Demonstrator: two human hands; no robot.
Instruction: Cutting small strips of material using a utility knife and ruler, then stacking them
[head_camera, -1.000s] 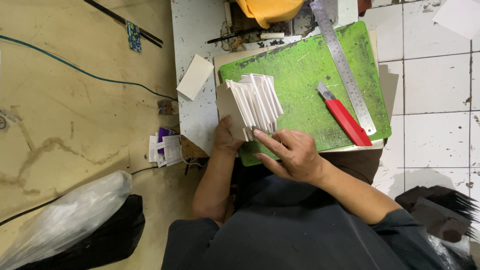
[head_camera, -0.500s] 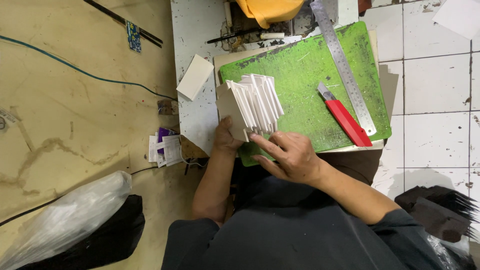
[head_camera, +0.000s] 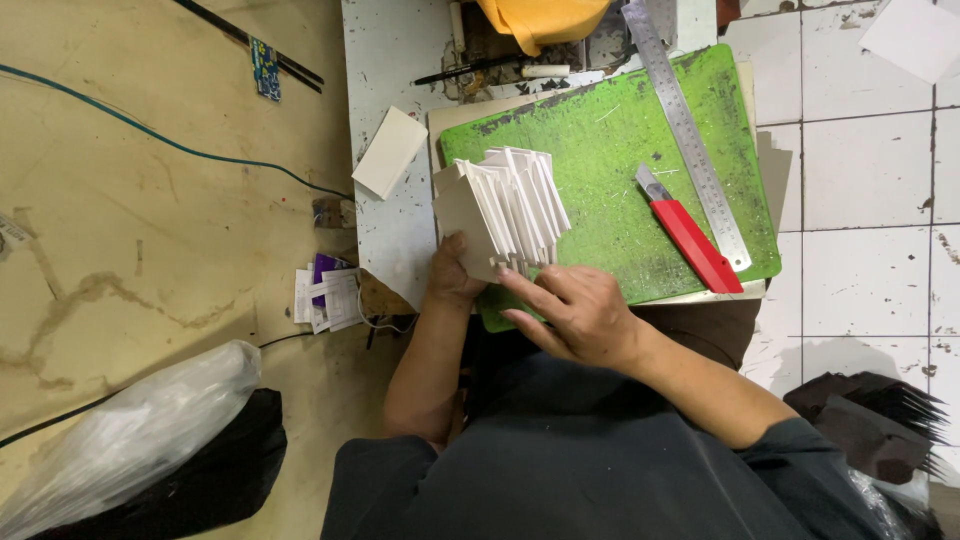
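Tiled floor and worn tabletop below, green cutting mat (head_camera: 640, 150) on top. Left hand (head_camera: 452, 275) clamped on the lower left corner of the fanned stack of white cards (head_camera: 505, 210), stack propped on the mat's near edge. Right hand (head_camera: 575, 310) laid against the stack's lower edge, fingers (head_camera: 520, 285) spread, not closed around anything. Compared with a second ago: hardly any shift, fingers splayed a shade more, cards fanned the same. Right of the grip, red utility knife (head_camera: 690, 235), then steel ruler (head_camera: 690, 130). Left of it, loose white card (head_camera: 390, 152).
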